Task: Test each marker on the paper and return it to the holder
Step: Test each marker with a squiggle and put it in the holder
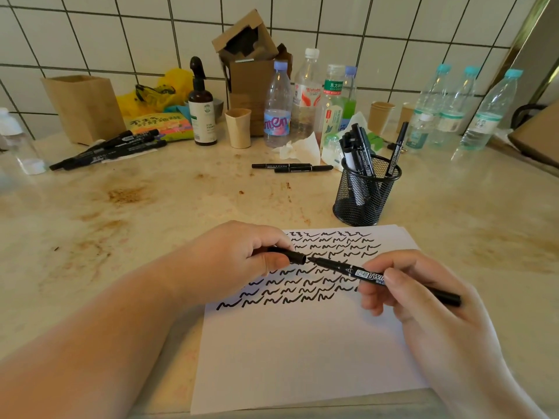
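Note:
A white sheet of paper (302, 343) lies on the counter, its upper half covered with rows of black squiggles. Above it my right hand (423, 300) grips a black marker (341, 268) with its tip bare, pointing left. My left hand (239, 258) pinches the marker's black cap (295, 256), whose mouth is a hair from the tip. Behind the paper stands a black mesh holder (366, 192) with several markers upright in it. Two more markers (292, 167) lie flat on the counter to its left.
A pile of black markers (112, 148) lies at the back left beside a brown paper bag (84, 107). Along the tiled wall stand a pump bottle (201, 113), paper cups (239, 127), cardboard boxes (248, 65) and several water bottles (484, 113). Crumpled tissue (302, 148) sits behind the loose markers.

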